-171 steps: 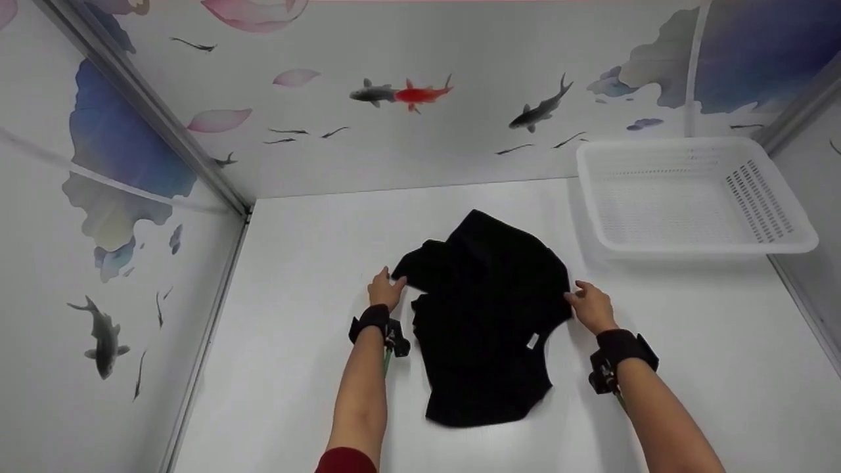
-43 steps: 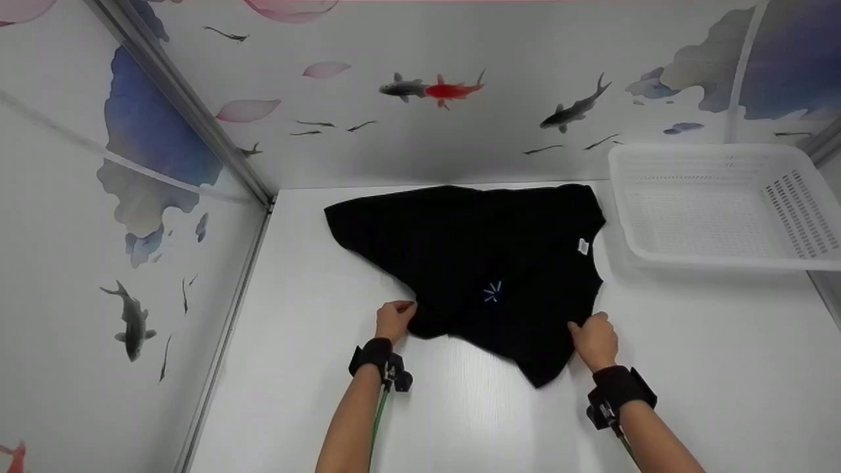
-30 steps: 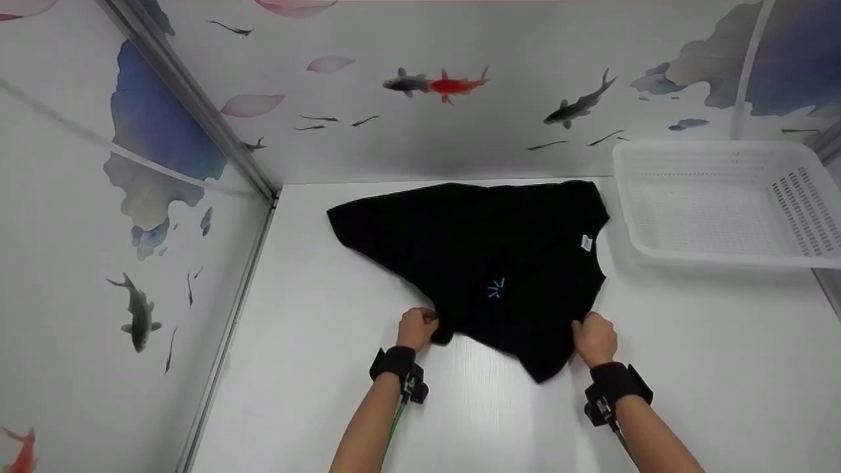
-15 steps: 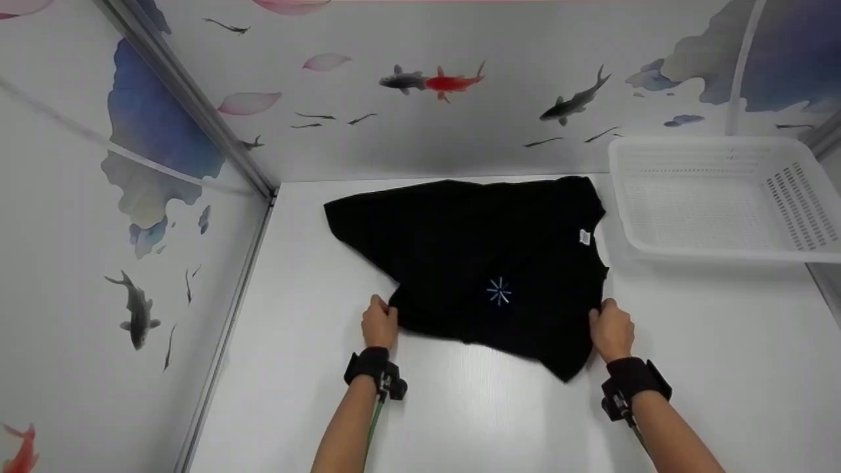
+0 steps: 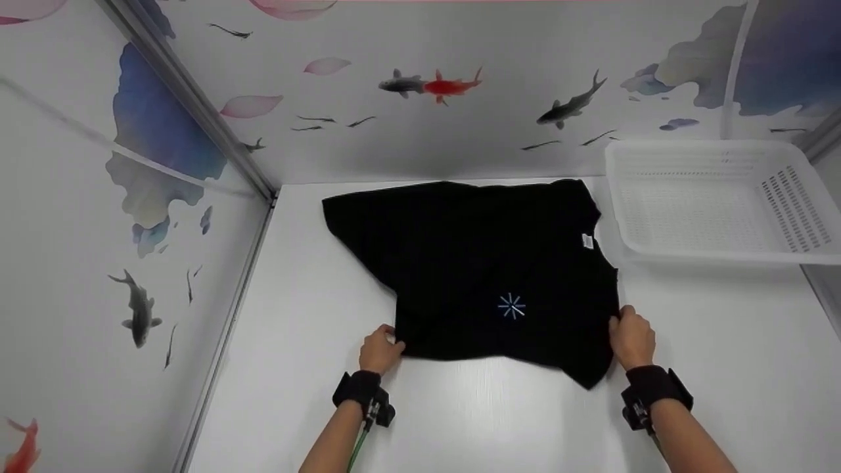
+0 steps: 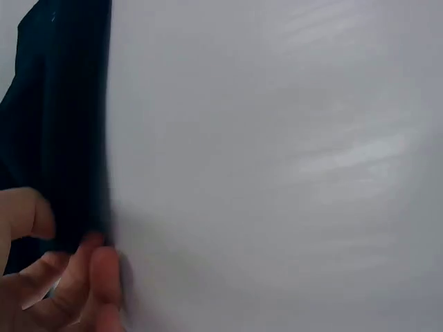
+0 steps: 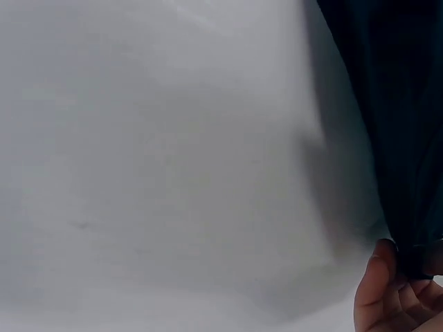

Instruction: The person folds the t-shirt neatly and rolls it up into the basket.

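Observation:
A black T-shirt [image 5: 460, 263] lies spread on the white table, its neckline with a white label [image 5: 587, 241] facing right. On its front is a small pale starburst print [image 5: 511, 306]. At the lower left corner my left hand [image 5: 380, 349] holds the hem; in the left wrist view, thumb and fingers [image 6: 104, 273] sit on either side of the dark cloth. My right hand [image 5: 633, 338] pinches the right edge near the lower sleeve. The right wrist view has the cloth gathered between thumb and fingers [image 7: 377, 280], slightly raised off the table.
A white perforated plastic basket [image 5: 716, 253] stands at the back right, close to the shirt's neckline. Walls with printed fish and petals [image 5: 433, 144] enclose the table [image 5: 486, 420] at the back and left. A camera is strapped to each wrist.
The shirt was bunched and turned differently earlier; now it lies wider. Over the last second my left hand drew the hem corner left and towards me, while my right hand shifted right with the edge.

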Tool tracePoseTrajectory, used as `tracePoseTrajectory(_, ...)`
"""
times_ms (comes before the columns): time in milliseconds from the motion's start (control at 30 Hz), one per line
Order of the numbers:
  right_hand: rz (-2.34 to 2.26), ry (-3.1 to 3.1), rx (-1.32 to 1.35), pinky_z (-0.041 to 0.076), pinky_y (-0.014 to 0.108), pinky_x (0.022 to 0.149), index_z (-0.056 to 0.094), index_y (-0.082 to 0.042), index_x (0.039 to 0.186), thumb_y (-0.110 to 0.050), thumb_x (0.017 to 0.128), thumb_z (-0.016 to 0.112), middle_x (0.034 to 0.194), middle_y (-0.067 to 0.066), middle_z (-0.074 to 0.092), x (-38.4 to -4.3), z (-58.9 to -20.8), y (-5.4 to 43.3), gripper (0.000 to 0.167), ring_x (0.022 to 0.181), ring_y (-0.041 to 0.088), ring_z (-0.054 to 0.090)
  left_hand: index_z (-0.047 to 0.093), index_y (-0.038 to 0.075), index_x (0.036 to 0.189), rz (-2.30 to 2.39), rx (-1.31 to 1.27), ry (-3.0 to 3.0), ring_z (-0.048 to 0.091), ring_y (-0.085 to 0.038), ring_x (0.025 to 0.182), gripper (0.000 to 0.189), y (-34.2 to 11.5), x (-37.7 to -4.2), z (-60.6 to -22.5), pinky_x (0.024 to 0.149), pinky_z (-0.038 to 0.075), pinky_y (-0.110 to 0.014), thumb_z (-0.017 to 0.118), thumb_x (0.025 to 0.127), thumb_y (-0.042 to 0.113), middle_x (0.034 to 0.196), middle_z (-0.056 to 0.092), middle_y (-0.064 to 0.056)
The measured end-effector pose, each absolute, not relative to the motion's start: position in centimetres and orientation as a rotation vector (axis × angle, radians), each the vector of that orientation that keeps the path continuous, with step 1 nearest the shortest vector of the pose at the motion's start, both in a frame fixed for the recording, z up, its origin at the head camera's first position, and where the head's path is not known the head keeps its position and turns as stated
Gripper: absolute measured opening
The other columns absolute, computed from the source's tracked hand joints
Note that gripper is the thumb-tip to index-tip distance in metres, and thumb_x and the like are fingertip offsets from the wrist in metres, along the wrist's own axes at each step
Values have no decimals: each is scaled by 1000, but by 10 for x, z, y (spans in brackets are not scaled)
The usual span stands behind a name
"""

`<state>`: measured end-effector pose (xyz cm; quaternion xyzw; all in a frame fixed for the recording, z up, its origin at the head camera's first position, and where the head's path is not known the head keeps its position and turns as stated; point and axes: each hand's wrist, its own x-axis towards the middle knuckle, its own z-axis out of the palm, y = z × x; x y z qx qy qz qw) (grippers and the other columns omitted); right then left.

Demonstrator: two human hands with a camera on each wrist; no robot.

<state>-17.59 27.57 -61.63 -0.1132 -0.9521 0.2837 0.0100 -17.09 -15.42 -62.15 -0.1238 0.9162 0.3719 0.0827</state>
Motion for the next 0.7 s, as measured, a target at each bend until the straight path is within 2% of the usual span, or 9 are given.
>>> tracePoseTrajectory(167,886,-2967,-350,47,58,66,52,18,96,-3,96,50,88,37,59,-175,-615,282,21,79,52,59,70,-5,106,1281,-458,2740,65,-33,89,28,-164,-201,-622,80,51,-44,60,93,18,97,69,-19)
tracePoseTrajectory(367,892,-2956,-340,48,57,65,53,18,95,-2,95,51,87,36,59,-174,-617,279,20,77,50,60,59,-13,124,1598,-627,2556,58,-39,112,50,-159,-241,-623,97,46,-45,54,99,31,118,63,-27)
tracePoseTrajectory(467,905,-2962,-332,48,56,64,52,17,96,-2,95,52,86,36,59,-172,-618,277,20,75,49,60,56,-15,124,1650,-706,2486,55,-41,113,53,-152,-252,-623,98,45,-46,56,98,32,120,59,-31)
tracePoseTrajectory(700,939,-3003,-323,49,55,65,52,18,100,-2,93,52,90,35,59,-169,-619,275,21,77,47,60,50,-11,131,1656,-914,2523,54,-40,117,45,-134,-261,-606,98,44,-47,58,97,16,128,54,-29)
